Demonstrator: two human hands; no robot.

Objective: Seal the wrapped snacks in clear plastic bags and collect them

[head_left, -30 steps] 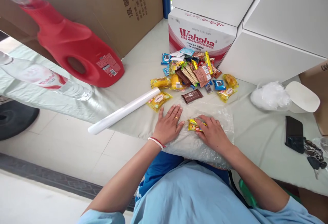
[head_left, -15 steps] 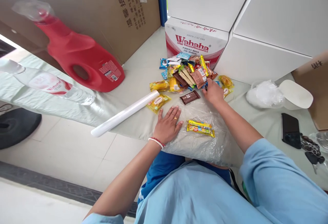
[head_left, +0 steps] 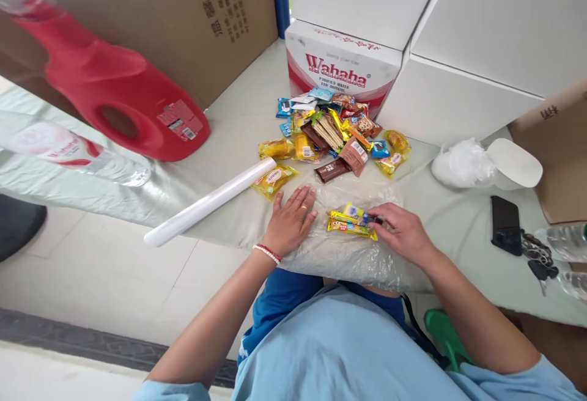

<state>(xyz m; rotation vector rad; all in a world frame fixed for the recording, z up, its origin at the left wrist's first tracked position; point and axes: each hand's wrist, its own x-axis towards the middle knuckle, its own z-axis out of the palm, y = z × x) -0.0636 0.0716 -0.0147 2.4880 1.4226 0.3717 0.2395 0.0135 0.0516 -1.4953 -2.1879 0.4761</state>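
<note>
My left hand (head_left: pixel 291 220) lies flat with fingers spread, on the near edge of a clear plastic sheet (head_left: pixel 353 263). My right hand (head_left: pixel 406 230) pinches a small snack packet (head_left: pixel 355 210), yellow at one end and dark blue near the fingertips. It is held over two yellow snack bars (head_left: pixel 351 228) lying side by side on the sheet. Beyond the hands is a heap of wrapped snacks (head_left: pixel 328 132). A brown packet (head_left: pixel 354 156) and a dark brown bar (head_left: pixel 332 170) lie at its near side. A yellow snack packet (head_left: pixel 275 181) rests just past my left fingers.
A white roll (head_left: pixel 211 202) lies to the left, near a red jug (head_left: pixel 132 95) and a water bottle (head_left: pixel 87 150). Behind the heap stands a Wahaha carton (head_left: pixel 339 68). On the right are a white plastic bag (head_left: pixel 465 164), a white scoop (head_left: pixel 514 162) and a phone (head_left: pixel 505 224).
My right hand has drawn back from the heap towards me, bringing a small packet over the two yellow bars. The brown packet now sits lower, against the dark brown bar. My left hand stays flat.
</note>
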